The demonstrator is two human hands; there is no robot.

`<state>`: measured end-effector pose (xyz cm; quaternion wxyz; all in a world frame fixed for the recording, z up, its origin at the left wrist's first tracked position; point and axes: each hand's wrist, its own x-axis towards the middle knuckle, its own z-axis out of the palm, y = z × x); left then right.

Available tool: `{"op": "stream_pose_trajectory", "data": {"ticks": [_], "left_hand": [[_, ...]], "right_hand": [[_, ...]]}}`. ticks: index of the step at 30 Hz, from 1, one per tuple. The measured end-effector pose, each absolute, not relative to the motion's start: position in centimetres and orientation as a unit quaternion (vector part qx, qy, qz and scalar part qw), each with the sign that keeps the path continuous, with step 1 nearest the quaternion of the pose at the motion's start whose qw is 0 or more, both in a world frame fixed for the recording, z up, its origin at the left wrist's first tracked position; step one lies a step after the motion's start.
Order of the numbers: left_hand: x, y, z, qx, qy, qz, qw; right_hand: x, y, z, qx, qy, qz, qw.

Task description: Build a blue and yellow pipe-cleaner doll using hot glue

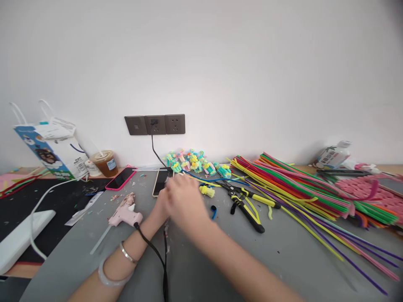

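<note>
My right hand point(185, 201) is blurred by motion over the middle of the grey table point(283, 256), just in front of a gold-edged phone point(160, 180). My left hand point(160, 205) is mostly hidden behind it; its wrist carries a silver bangle and a pale bracelet. Neither hand's fingers show clearly. A pink glue gun point(126, 214) lies to the left, its black cord point(157, 256) running under my left forearm. A small yellow fuzzy piece point(207, 191) and a blue loop point(213, 211) lie just right of my hands.
Yellow-black pliers point(248, 205) lie right of centre, beside a big spread of coloured pipe cleaners point(302, 188). Several small finished pipe-cleaner figures point(197, 161) sit by the wall under the sockets point(155, 124). A pink phone point(121, 178), iced coffee cup point(104, 162) and paper bag point(52, 147) stand left.
</note>
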<state>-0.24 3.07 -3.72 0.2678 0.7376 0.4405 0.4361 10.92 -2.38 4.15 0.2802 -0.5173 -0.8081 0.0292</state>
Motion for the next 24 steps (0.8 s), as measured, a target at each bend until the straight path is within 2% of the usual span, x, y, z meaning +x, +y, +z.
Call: {"op": "stream_pose_trajectory", "data": {"ticks": [4, 7, 13, 16, 20, 24], "left_hand": [[-0.3, 3.3, -3.8, 0.737, 0.436, 0.413, 0.310], [-0.4, 3.3, -3.8, 0.721, 0.444, 0.407, 0.342], [-0.3, 2.8, -3.3, 0.709, 0.445, 0.406, 0.366], [-0.2, 2.4, -3.0, 0.707, 0.438, 0.401, 0.384], [-0.1, 2.1, -2.8, 0.715, 0.436, 0.384, 0.390], [0.1, 1.8, -2.3, 0.752, 0.426, 0.363, 0.347]], "right_hand": [[19.3, 0.8, 3.2, -0.658, -0.724, 0.014, 0.208], [21.6, 2.1, 0.9, -0.633, -0.747, 0.092, 0.180], [21.8, 2.5, -1.6, -0.616, -0.750, 0.127, 0.206], [23.2, 2.9, -1.0, -0.603, -0.723, 0.198, 0.272], [25.2, 3.1, 0.0, -0.527, -0.619, 0.397, 0.427], [25.0, 2.8, 0.6, -0.501, -0.551, 0.489, 0.454]]}}
